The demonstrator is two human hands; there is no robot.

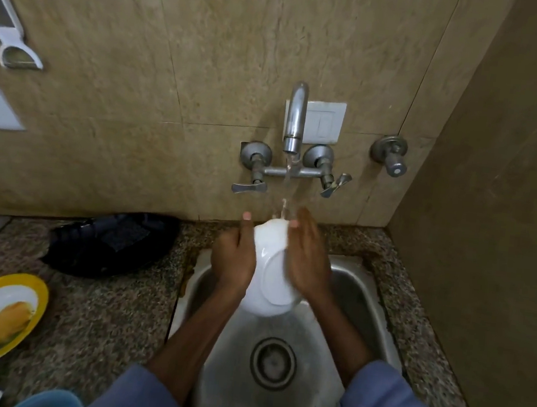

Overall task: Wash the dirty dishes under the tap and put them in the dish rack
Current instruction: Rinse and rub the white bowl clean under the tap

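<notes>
The table (pixel 99 318) carries a black rack (pixel 114 243) just beside the sink (pixel 368 280), likely so washed dishes can be set down at once. The bowl (pixel 273 270) is held tilted over the sink, rim under the tap (pixel 295 120), so water runs off. The left grip (pixel 235 256) is clamped on its rim. The right grip (pixel 307 260) is laid flat, fingers straight, against its underside, apparently for rubbing.
</notes>
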